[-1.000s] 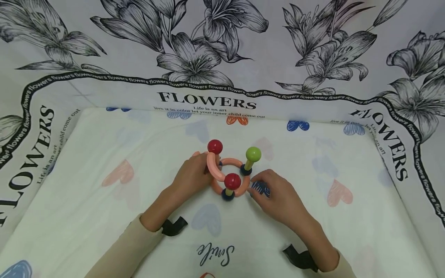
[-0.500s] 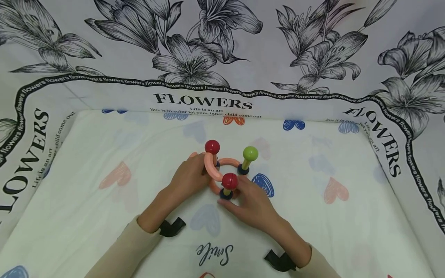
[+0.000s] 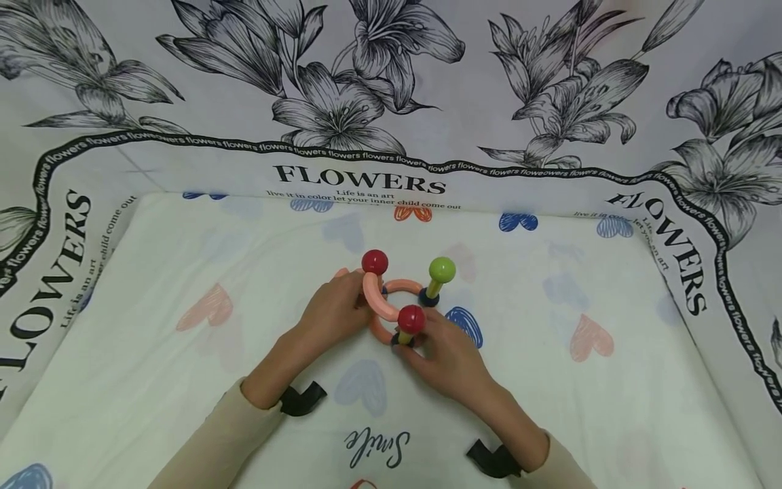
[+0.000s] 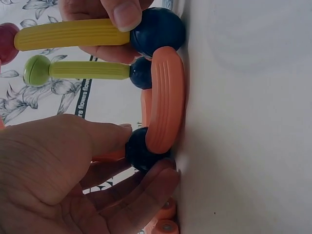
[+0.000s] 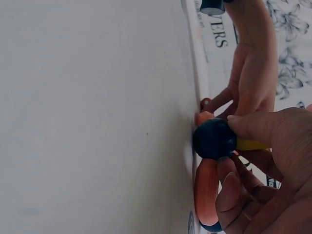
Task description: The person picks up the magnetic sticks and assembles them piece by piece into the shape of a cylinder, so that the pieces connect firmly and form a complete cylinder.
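Observation:
A toy of sticks and balls stands on the white cloth. Its base is a ring of orange curved sticks point(image 3: 403, 285) joined by dark blue balls. A yellow stick point(image 4: 73, 34) rises from the near blue ball point(image 5: 214, 139) to a red ball point(image 3: 411, 319). From there a curved pink-orange stick point(image 3: 377, 299) reaches a second red ball point(image 3: 375, 262). A green stick carries a green ball point(image 3: 442, 269). My left hand point(image 3: 336, 303) pinches the left blue ball point(image 4: 144, 150) between thumb and fingers. With thumb and fingers my right hand point(image 3: 449, 353) grips the near blue ball.
Loose orange sticks point(image 4: 165, 226) lie just beyond my left hand. The cloth point(image 3: 525, 421) has printed hearts and the word Smile. A flower-printed sheet point(image 3: 342, 102) with a black lettered border surrounds it at the back and sides.
My right hand has moved left from beside the ring to the near blue ball, and its thumb has closed in on it. My left hand keeps its hold.

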### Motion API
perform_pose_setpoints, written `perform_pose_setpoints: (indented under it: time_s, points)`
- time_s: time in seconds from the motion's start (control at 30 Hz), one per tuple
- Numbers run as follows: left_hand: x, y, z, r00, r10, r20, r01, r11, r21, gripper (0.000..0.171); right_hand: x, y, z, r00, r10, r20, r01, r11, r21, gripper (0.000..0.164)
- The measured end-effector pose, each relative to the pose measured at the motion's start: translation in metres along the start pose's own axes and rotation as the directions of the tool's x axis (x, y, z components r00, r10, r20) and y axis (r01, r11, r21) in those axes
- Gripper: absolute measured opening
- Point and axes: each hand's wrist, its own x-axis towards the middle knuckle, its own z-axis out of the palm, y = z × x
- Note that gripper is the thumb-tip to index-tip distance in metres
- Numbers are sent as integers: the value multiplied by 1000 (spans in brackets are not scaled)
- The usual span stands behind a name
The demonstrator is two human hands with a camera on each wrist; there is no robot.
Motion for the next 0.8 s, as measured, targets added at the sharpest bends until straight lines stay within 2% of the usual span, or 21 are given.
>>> perform_pose_setpoints:
  time_s: [0.17,0.43,0.8]
  points:
    - [0,0,2,999,-35,0,35,999,-12,8,-2,1,-1,1000,-4,-25,3,1000,-16,25]
    - [-3,1,3,999,-9,-31,9,1000,-13,9,-6,3,-4,998,0,-64,-4,998,-59,30]
    - [-3,4,1,1000,-18,-5,18,1000,7,9,-9,6,-11,996,23,-81,-29,998,-64,32]
